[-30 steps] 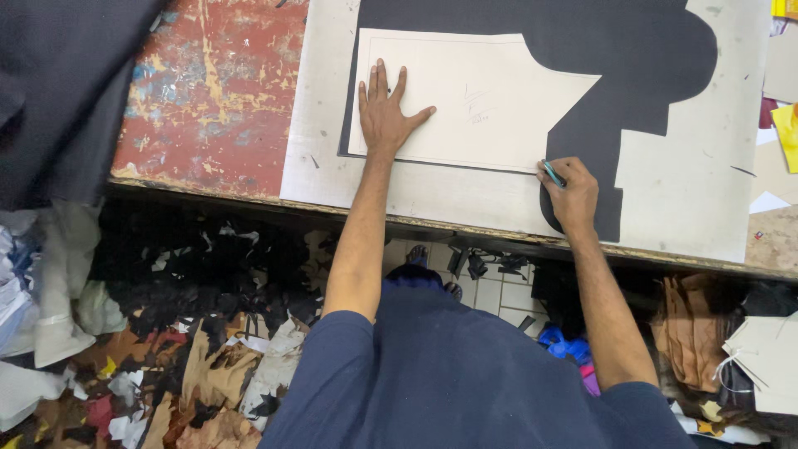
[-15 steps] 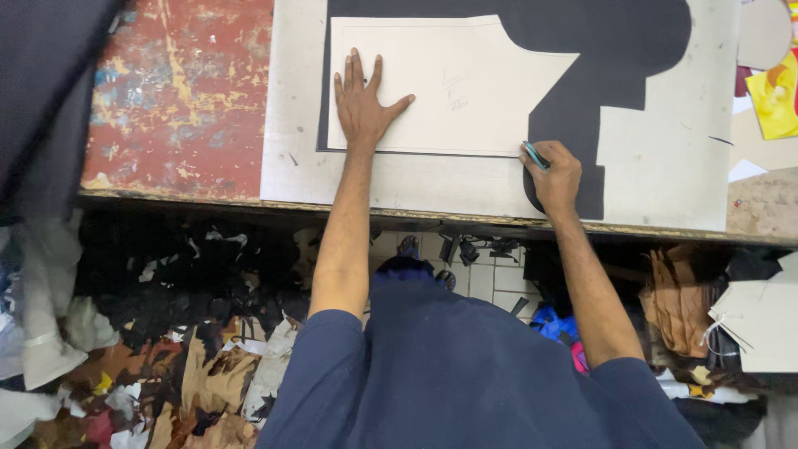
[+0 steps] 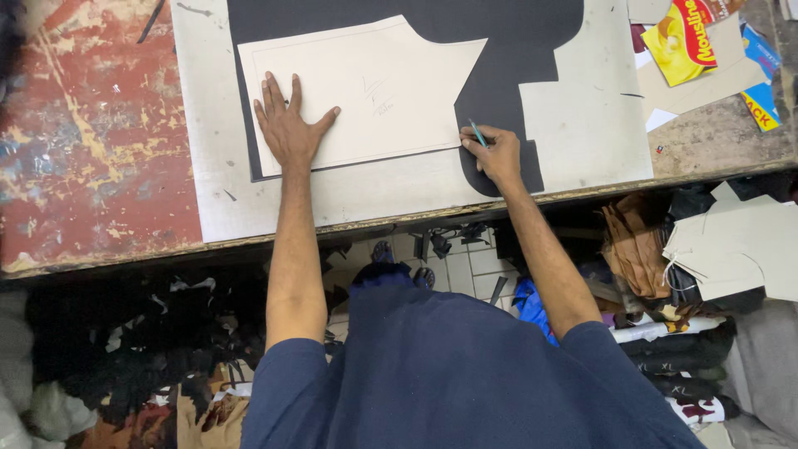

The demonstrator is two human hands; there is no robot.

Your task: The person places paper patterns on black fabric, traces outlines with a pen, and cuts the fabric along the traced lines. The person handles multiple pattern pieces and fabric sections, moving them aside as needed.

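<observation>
My left hand [image 3: 288, 125] lies flat with fingers spread on a cream paper pattern [image 3: 391, 83]. The pattern rests on a black sheet of material [image 3: 515, 50], which lies on a grey cutting board [image 3: 582, 125]. My right hand [image 3: 496, 155] grips a thin teal-handled tool [image 3: 477, 133] whose tip touches the pattern's lower right edge, over the black sheet.
A worn red-painted tabletop [image 3: 91, 141] extends to the left of the board. Yellow and red printed packets [image 3: 690, 37] and cardboard pieces lie at the top right. Below the table edge are piles of fabric scraps [image 3: 150, 349], cream cut pieces [image 3: 740, 249] and tiled floor [image 3: 453, 270].
The view has shifted, so the board sits further right in frame. My right hand has moved up along the pattern's lower edge with the tool. My left hand stays pressed on the pattern.
</observation>
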